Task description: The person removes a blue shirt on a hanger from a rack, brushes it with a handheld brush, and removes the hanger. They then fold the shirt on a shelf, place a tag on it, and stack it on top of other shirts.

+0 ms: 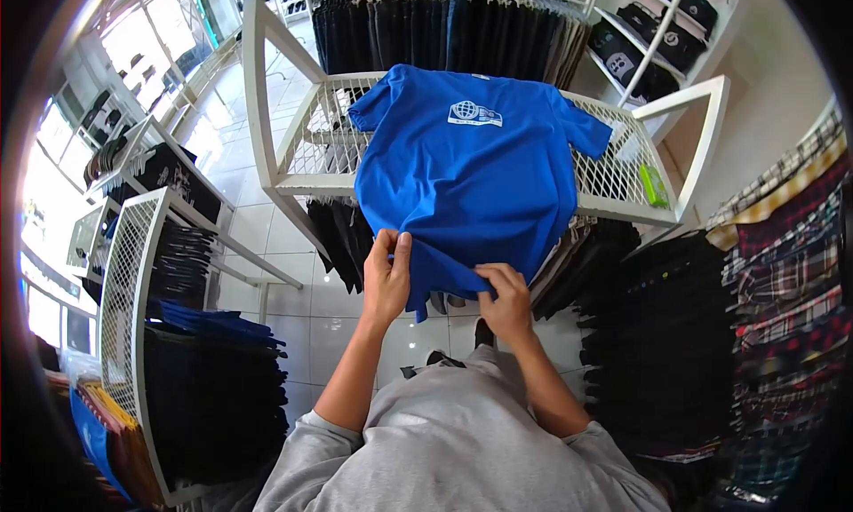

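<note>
A blue T-shirt (480,174) with a white globe print on its chest lies spread over a white mesh rack (613,179), its collar at the far side and its sleeves out to both sides. The near end of the shirt hangs past the rack's front edge. My left hand (388,268) pinches the shirt's lower left part between thumb and fingers. Farther right, my right hand (505,299) is closed on the lower hem, which is lifted and folded between the two hands.
A green item (653,186) lies at the rack's right end. Dark trousers (444,32) hang behind it. Stacked dark clothes (213,396) stand at left, plaid shirts (791,317) at right. Caps (662,46) sit on shelves at the upper right.
</note>
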The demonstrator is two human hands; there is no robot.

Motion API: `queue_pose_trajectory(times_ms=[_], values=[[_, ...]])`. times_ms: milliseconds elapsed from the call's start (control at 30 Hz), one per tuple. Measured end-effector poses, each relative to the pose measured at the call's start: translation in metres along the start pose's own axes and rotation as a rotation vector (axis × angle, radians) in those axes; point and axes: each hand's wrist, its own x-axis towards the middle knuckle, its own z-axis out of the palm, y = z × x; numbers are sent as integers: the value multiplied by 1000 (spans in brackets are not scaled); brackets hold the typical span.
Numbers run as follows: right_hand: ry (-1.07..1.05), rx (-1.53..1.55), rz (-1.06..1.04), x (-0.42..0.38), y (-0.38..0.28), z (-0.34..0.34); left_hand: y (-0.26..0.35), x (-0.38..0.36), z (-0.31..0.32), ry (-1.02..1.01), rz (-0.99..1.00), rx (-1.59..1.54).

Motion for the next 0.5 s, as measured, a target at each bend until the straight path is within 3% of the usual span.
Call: queue_pose_trajectory(times_ms=[67, 133, 200, 267, 300, 400, 433, 500], values=[[44, 12, -7, 8, -8, -19, 6, -1, 1, 9, 13, 37], [56, 196, 141, 14, -13, -32, 14, -1, 6, 23, -58, 101], [46, 191, 205, 23, -22, -41, -3, -1, 20, 10, -33, 52], [82, 261, 219, 37, -27, -39, -1, 0, 35, 47, -170, -143], [113, 275, 131, 45, -24, -34, -3, 4, 42, 74, -121, -191], [40, 289, 204, 60, -33, -40, 1, 10, 43, 5, -174, -358], [88, 319, 108, 66, -32, -38, 0, 12, 43, -10, -183, -450], [30, 296, 176, 71, -40, -47, 10, 5, 33, -90, -190, -422]])
